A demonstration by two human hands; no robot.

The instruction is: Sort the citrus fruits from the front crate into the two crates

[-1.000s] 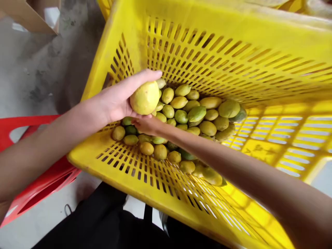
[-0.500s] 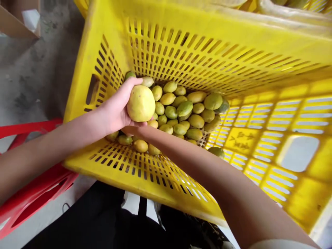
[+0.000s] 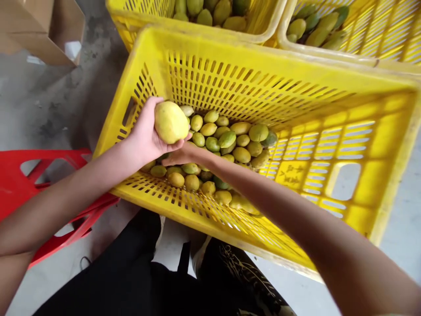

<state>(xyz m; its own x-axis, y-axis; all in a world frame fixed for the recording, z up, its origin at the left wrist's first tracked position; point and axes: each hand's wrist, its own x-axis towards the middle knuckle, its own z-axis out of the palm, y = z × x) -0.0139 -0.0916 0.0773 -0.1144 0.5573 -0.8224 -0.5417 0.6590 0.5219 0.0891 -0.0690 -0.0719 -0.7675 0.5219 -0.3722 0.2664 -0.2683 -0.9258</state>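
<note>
My left hand (image 3: 146, 134) is closed around a yellow lemon-like fruit (image 3: 171, 122), holding it up over the left part of a deep yellow plastic crate (image 3: 279, 98). Lower down, my right hand (image 3: 179, 155) reaches in beneath the left one, close to the smaller-looking green and yellow fruits (image 3: 226, 139) on the crate floor. Its thumb is stretched out and I see nothing held in it. The left hand hides most of its other fingers. More fruits (image 3: 191, 182) lie along the near wall, partly under my right forearm.
Behind stand two more yellow crates, a left one (image 3: 144, 24) and a right one (image 3: 368, 33), both with green fruits in them. A red plastic chair (image 3: 9, 175) is at the left. Cardboard boxes (image 3: 62, 33) are on the floor at the far left.
My view has shifted back, so the rear crates show more. The left hand still holds the fruit, now turned slightly. My right hand has come further into sight below it.
</note>
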